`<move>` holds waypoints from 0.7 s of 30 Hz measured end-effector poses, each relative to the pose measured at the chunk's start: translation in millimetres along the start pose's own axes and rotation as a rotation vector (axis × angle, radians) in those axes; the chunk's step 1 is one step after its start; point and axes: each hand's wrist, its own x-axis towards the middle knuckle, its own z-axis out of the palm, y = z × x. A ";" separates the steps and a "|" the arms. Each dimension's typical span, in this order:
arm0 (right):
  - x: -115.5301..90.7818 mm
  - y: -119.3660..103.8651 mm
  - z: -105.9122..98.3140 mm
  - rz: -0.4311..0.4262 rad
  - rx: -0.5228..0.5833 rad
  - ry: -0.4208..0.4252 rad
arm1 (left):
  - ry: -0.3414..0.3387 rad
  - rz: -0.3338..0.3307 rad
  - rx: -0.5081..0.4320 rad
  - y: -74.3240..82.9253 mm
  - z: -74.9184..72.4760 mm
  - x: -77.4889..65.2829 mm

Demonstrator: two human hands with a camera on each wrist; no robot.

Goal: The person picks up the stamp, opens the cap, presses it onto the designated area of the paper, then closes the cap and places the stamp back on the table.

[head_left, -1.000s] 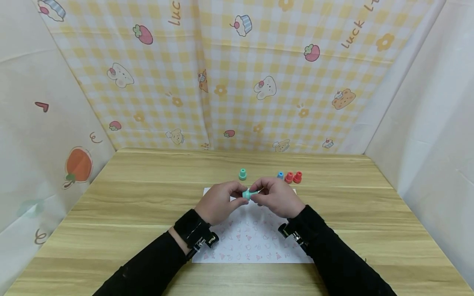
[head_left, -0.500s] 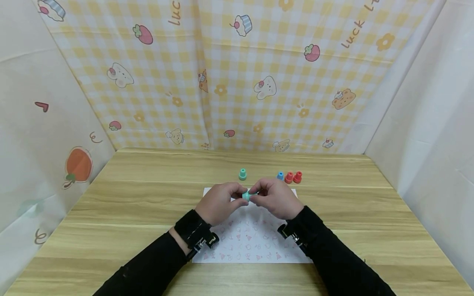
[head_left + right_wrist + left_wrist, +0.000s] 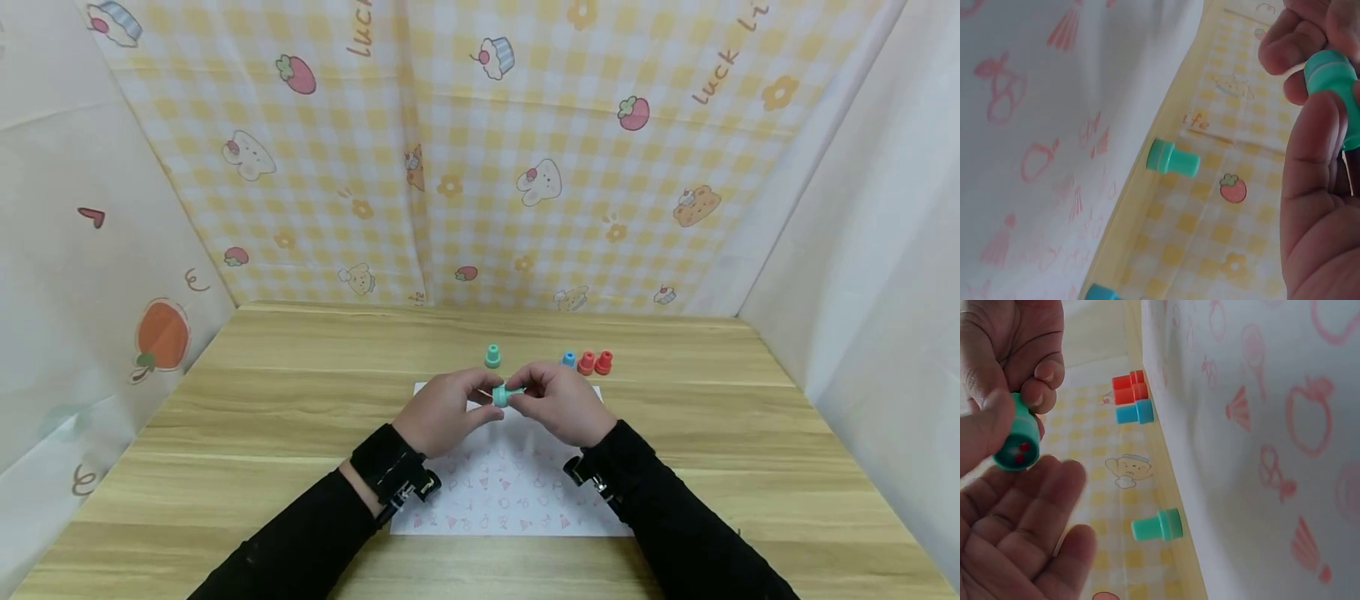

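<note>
Item 1: green stamp (image 3: pixel 500 397), wide end toward 9 o'clock, raised above the 12 o'clock end of the sheet (image 3: pixel 510 467). Right hand (image 3: pixel 567 406): I see it pinching the narrow end. Left hand (image 3: pixel 441 410): thumb and fingers parted about the wide end; I cannot tell whether they clamp it. Beyond: 2nd green stamp (image 3: pixel 492 357), 12 o'clock; blue stamp (image 3: pixel 568 359), 2 red stamps (image 3: pixel 586 364), 2 o'clock.

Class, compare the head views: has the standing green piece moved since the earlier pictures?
No. The standing green piece keeps its place against the table's back edge; the whole view shifts slightly, both together.
</note>
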 end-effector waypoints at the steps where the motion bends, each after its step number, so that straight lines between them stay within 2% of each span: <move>1: 0.6 0.3 -1.4 0.000 -0.005 0.007 | -0.012 0.001 0.010 -1.0 -1.1 -0.4; 5: 5.3 1.1 -9.3 0.011 -0.041 0.041 | -0.044 -0.013 0.084 -5.7 -7.8 -2.8; 13: 20.8 -2.2 -26.9 0.104 -0.220 0.067 | -0.052 -0.069 0.221 -14.5 -21.0 -8.3; 21: 46.5 7.6 -35.9 0.087 -0.362 0.063 | -0.047 -0.112 0.304 -18.1 -28.0 -13.5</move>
